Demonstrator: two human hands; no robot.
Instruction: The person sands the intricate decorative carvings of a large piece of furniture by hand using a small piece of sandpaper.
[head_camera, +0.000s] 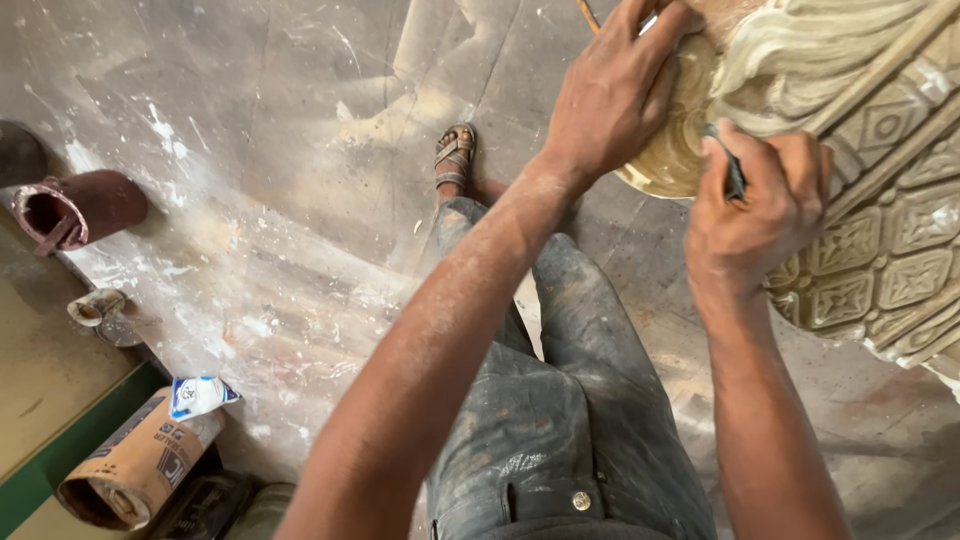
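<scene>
Carved ornament (860, 180), pale and sandy, filling the upper right corner: scrolled leaf at the top, round dished boss (672, 150) at its left edge, rows of square flower panels running down its right flank. Left hand (615, 90) laid over the boss from above, fingers curled round its upper rim, steadying it. Right hand (765, 205) just beside, closed in a fist round a thin dark tool (733, 170), tip pressed to the carving where boss meets leaf. Both forearms dusted with pale powder, reaching up from the bottom edge.

Below the arms, dusty dark trousers (560, 420) with a metal button at the waist, one sandalled foot (455, 155) planted on the floor near the ornament. Concrete floor (260, 200), grey and scuffed, streaked with white splashes.

Along the left edge, well apart from the hands: a dark red tub (75, 210) lying on its side, a small overturned cup (98, 310) below it, a brown paper sack (135, 465) rolled open at the bottom left with a small white and blue packet (200, 395) resting on it. Green-edged board (60, 450) beside the sack.
</scene>
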